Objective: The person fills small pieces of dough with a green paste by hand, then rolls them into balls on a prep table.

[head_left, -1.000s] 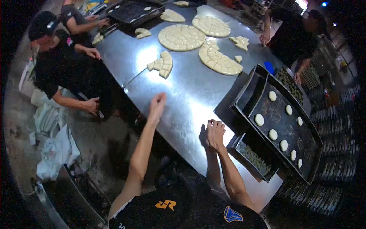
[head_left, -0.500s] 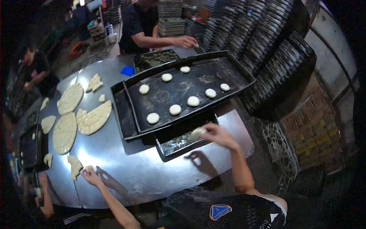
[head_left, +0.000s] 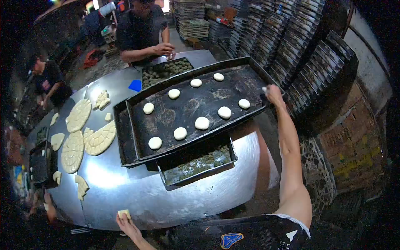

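Observation:
My right hand [head_left: 273, 95] reaches to the right end of the large black baking tray [head_left: 193, 146], its fingers closed on a small white dough ball [head_left: 264, 89], mostly hidden. On that tray lie two rows of round white dough balls [head_left: 202, 123]. Near the table's front edge, my left hand [head_left: 129, 226] pinches a pale piece of cut dough [head_left: 123, 213]. Below the tray's front side sits a smaller tray [head_left: 196, 180] with dark greenish filling.
Flat scored dough sheets [head_left: 72, 152] and loose cut strips [head_left: 81, 186] lie on the metal table [head_left: 137, 191] at left. A co-worker [head_left: 141, 33] stands across beside a tray of dark balls [head_left: 166, 71]. Stacked trays [head_left: 266, 37] rise behind.
My right hand has moved from above the filling tray to the big tray's right end. My left hand has drawn back from the dough strip with a piece. The back row has one more ball.

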{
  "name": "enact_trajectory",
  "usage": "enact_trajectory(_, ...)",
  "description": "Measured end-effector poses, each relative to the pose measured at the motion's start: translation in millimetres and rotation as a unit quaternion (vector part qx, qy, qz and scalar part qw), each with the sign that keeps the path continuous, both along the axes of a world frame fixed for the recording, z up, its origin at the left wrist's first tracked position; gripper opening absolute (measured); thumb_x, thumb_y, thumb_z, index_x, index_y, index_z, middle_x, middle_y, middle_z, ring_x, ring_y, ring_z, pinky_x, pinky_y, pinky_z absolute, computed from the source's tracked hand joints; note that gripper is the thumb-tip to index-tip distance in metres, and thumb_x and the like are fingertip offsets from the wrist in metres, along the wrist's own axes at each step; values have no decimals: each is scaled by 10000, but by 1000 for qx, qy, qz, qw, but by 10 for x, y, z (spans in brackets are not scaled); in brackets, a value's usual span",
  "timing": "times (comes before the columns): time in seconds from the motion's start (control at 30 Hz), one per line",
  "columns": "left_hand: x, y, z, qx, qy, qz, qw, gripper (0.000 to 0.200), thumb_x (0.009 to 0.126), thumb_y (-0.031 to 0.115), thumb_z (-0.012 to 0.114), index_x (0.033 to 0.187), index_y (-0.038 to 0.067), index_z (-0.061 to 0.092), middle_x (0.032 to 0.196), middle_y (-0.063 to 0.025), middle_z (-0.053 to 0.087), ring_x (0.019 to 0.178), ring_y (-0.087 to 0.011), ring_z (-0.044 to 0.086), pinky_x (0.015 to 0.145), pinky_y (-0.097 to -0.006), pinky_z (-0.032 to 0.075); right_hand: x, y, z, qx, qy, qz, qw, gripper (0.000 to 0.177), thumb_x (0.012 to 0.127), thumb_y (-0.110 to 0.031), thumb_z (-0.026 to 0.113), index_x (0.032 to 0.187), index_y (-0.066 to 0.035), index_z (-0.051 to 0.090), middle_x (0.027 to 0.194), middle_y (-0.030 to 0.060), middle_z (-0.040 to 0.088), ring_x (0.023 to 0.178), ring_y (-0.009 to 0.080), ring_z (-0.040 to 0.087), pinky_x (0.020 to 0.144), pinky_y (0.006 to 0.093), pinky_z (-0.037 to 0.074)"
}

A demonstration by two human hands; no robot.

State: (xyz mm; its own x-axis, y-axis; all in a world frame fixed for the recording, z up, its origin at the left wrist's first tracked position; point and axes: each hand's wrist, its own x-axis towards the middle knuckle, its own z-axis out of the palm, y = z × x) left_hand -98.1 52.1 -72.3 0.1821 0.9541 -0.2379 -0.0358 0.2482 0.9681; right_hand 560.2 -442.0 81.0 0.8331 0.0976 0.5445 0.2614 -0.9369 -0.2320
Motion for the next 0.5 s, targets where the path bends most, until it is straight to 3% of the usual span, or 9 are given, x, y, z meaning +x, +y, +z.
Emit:
enact_trajectory(0.07, -27, -127, 135, -1, 24, 53, 998, 569, 906, 278, 650, 1366, 61, 393, 1231, -107, 541, 1080, -203, 544, 846, -299, 457, 153, 1, -127, -138, 287, -19, 948, 355, 755, -228, 718, 1041, -22, 673, 958, 233, 666, 882, 396, 637, 789, 443, 503)
enact_trajectory(0.17, -172, -166, 151, -4, 25, 47, 999, 553, 913, 275, 640, 1365, 62, 403, 1183, -96, 551, 1026, -184, 550, 813, -288, 463, -35, 424, -64, -57, 220, 10, 974, 445, 752, -284, 722, 1115, -35, 655, 1049, 248, 647, 951, 389, 634, 817, 435, 504)
enact_trajectory(0.23, -369, -67, -149, 45, 16, 12, 999, 527, 918, 263, 633, 1351, 56, 416, 1142, -86, 555, 989, -171, 549, 784, -283, 467, -40, 623, -267, 2, 272, 190, 943, 487, 735, -334, 729, 1119, -44, 652, 1081, 246, 644, 975, 384, 631, 843, 432, 502)
enact_trajectory(0.27, -444, -36, -243, 92, 2, -26, 995, 501, 922, 251, 625, 1337, 49, 429, 1101, -77, 559, 951, -159, 548, 756, -279, 470, -140, 700, -323, 26, 314, 223, 922, 512, 677, -330, 766, 1091, -48, 657, 1091, 227, 648, 975, 372, 632, 873, 429, 497)
enact_trajectory(0.3, -464, -54, -220, 94, 5, -23, 995, 501, 922, 251, 625, 1337, 49, 429, 1101, -77, 559, 951, -159, 548, 756, -279, 470, -176, 742, -304, 28, 317, 227, 921, 512, 677, -330, 766, 1091, -48, 657, 1091, 227, 648, 975, 372, 632, 873, 429, 497)
enact_trajectory(0.37, -325, -109, -69, 82, -40, -39, 995, 457, 931, 217, 604, 1317, 38, 436, 1050, -58, 553, 911, -141, 537, 724, -279, 466, -197, 827, -240, -147, 296, 216, 919, 527, 632, -314, 786, 1070, -51, 657, 1084, 234, 646, 982, 376, 628, 888, 423, 490)
enact_trajectory(0.4, -246, -192, 76, 60, -50, -14, 997, 423, 935, 190, 589, 1302, 36, 445, 1066, -52, 547, 926, -138, 534, 736, -267, 455, -163, 818, -283, -119, 285, 163, 937, 539, 609, -301, 794, 1067, -51, 658, 1090, 243, 634, 990, 384, 618, 874, 416, 495)
enact_trajectory(0.5, -73, -354, 430, -3, -103, -7, 995, 429, 935, 180, 585, 1312, 38, 438, 1084, -56, 540, 942, -144, 530, 772, -273, 450, -6, 704, -406, -78, 324, 165, 928, 512, 623, -297, 786, 1059, -59, 663, 1104, 236, 617, 986, 395, 607, 841, 422, 503)
